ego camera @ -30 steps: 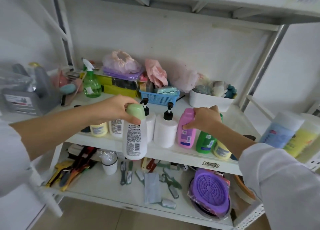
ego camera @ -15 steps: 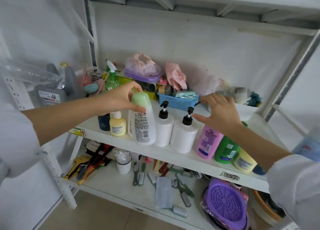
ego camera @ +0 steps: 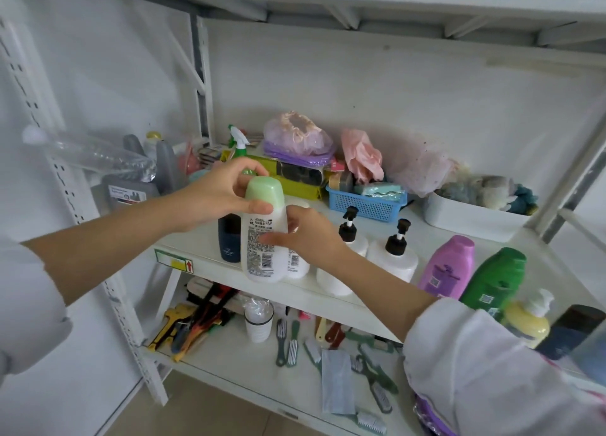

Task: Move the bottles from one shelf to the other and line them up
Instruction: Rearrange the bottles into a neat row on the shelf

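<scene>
Left hand (ego camera: 218, 194) grips the green cap of a white bottle (ego camera: 262, 235), fingers and thumb curled round the top. Right hand (ego camera: 303, 235) touches the same bottle's label side from the right, thumb across the front, fingers behind; looks like a loose hold, cannot tell how tight. Bottle is upright, at the front edge of the middle shelf (ego camera: 328, 299), near its left end; bottom reads as just over the shelf lip, cannot tell if resting or lifted.

Just behind it on the left, a dark blue bottle (ego camera: 229, 242). Behind on the right, another white bottle (ego camera: 297, 262), mostly hidden by the right hand. Along the front edge to the right: two white pump bottles (ego camera: 347, 255) (ego camera: 395, 258) side by side, then a purple bottle (ego camera: 447, 266), a green bottle (ego camera: 495, 280), a yellow pump bottle (ego camera: 528, 322), and a dark bottle (ego camera: 570, 332) at the right end, partly cut off by the white sleeve (ego camera: 485, 370).

Back of the middle shelf: green spray bottle (ego camera: 237, 144), blue basket (ego camera: 365, 203), white bin (ego camera: 465, 216) with cloths, pink bags (ego camera: 362, 155). Left of the rack, a grey jug (ego camera: 131, 188) and a clear plastic bottle (ego camera: 95, 155) lying tilted.

Lower shelf (ego camera: 229, 366): brushes (ego camera: 288, 340), tools with yellow handles (ego camera: 173, 324), a small white cup (ego camera: 259, 322), a purple strainer (ego camera: 429, 416) at the right front corner.
</scene>
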